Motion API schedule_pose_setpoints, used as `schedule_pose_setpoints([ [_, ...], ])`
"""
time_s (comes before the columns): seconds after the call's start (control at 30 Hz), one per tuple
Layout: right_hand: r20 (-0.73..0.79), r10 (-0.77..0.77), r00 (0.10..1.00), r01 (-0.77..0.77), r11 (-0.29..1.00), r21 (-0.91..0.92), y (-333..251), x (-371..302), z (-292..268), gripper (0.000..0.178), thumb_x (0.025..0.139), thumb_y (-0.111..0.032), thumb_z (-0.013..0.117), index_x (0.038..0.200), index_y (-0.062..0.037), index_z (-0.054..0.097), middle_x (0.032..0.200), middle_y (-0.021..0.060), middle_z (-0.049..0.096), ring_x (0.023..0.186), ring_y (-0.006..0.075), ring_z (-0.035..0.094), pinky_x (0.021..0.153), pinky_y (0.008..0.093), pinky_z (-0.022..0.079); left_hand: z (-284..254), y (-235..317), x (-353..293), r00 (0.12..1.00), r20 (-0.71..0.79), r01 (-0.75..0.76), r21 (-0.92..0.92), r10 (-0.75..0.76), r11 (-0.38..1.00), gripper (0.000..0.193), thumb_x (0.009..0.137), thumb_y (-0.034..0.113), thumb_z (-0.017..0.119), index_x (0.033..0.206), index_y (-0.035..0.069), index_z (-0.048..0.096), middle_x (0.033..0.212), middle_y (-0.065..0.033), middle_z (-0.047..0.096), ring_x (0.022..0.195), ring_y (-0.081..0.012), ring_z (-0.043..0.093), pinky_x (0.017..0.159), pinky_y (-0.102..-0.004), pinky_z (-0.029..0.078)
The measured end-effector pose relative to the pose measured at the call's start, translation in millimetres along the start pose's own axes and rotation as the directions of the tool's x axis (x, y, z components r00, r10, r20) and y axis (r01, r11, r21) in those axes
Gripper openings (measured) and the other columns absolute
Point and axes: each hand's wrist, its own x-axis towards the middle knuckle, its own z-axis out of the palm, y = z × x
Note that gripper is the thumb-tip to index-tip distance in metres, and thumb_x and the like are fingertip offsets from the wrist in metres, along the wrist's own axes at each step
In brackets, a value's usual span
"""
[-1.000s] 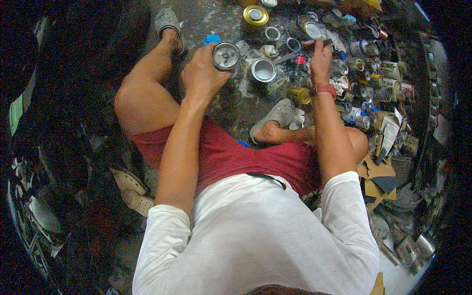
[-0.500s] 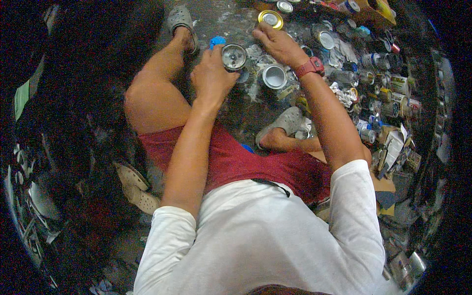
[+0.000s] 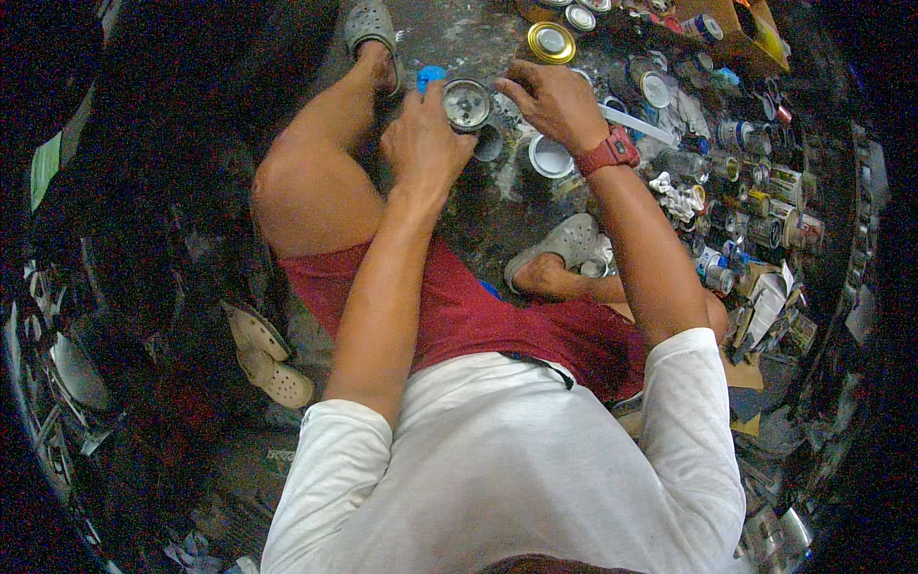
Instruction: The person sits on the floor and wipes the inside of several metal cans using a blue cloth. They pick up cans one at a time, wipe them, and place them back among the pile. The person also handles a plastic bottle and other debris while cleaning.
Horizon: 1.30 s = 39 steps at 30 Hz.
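My left hand is closed around the side of a small round can, whose greyish inside shows from above. A bright blue piece sits just beyond its fingertips; whether they touch it I cannot tell. To the right of the can, my right hand is held with curled fingers, thumb toward the can. A flat white stick sticks out past that hand on the wrist side and appears gripped in it; its other end is hidden. Below the right hand stands a white-rimmed can, partly covered by the wrist.
A yellow-rimmed tin stands beyond my right hand. Many jars and cans crowd the floor to the right, with crumpled white paper among them. A cardboard box is at the far right. Loose clogs lie at the left.
My right hand has drawn back from the yellow-rimmed tin toward the small can, and the white stick now shows beside it. My left hand still holds the can; the whole view has shifted slightly.
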Motion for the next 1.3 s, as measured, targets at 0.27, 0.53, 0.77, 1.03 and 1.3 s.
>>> schedule_pose_setpoints([
  [0.27,0.162,0.092,0.982,-0.109,0.989,0.099,5.2,-0.4,0.5,0.045,0.102,-0.050,0.064,0.112,-0.0094,0.080,0.101,0.0207,0.078,0.097,0.0401,0.074,0.085,0.0502,0.059,-1.0,1.5,2.6,1.000,-0.002,-0.004,-0.075,0.004,0.997,0.072,0.067,0.026,0.091,0.133,0.016,0.063,0.121,-0.0149,0.074,0.107,-0.0401,0.073,0.088,-0.0532,0.060],
  [0.53,0.298,0.105,0.949,-0.268,0.765,0.585,21.6,-3.9,18.9,0.046,0.106,-0.047,0.063,0.090,-0.0037,0.066,0.080,-0.0007,0.056,0.076,0.0114,0.051,0.068,0.0325,0.043,-1.4,0.4,0.7,0.998,0.027,-0.041,-0.234,0.049,0.971,0.077,0.064,0.026,0.094,0.134,0.016,0.064,0.122,-0.0160,0.074,0.112,-0.0394,0.072,0.094,-0.0502,0.059],
  [0.77,0.247,0.119,0.962,-0.246,0.771,0.588,18.4,-20.3,5.0,0.041,0.107,-0.042,0.062,0.110,-0.0027,0.073,0.097,0.0081,0.071,0.091,0.0152,0.064,0.083,0.0336,0.051,-10.0,4.0,-8.7,0.997,0.001,-0.074,-0.266,0.078,0.961,0.078,0.063,0.028,0.095,0.134,0.014,0.066,0.126,-0.0168,0.073,0.117,-0.0381,0.070,0.098,-0.0479,0.057],
  [1.03,-0.319,0.464,0.826,-0.127,0.706,0.697,46.4,-61.6,-7.9,0.031,0.110,-0.030,0.058,0.109,-0.0009,0.068,0.095,0.0081,0.073,0.088,0.0167,0.068,0.083,0.0325,0.054,-23.1,6.8,-26.6,0.993,-0.067,-0.114,-0.224,0.101,0.968,0.081,0.065,0.035,0.096,0.136,0.012,0.065,0.127,-0.0160,0.073,0.116,-0.0373,0.071,0.099,-0.0465,0.057],
  [1.3,-0.280,0.681,0.676,-0.394,0.656,0.644,85.2,-114.4,54.0,0.020,0.105,-0.017,0.061,0.115,-0.0019,0.068,0.106,0.0147,0.075,0.103,0.0370,0.071,0.097,0.0452,0.054,-10.3,3.5,-41.2,0.988,-0.036,-0.152,-0.238,0.148,0.959,0.078,0.066,0.033,0.095,0.135,0.012,0.065,0.126,-0.0165,0.073,0.116,-0.0377,0.070,0.098,-0.0475,0.057],
])
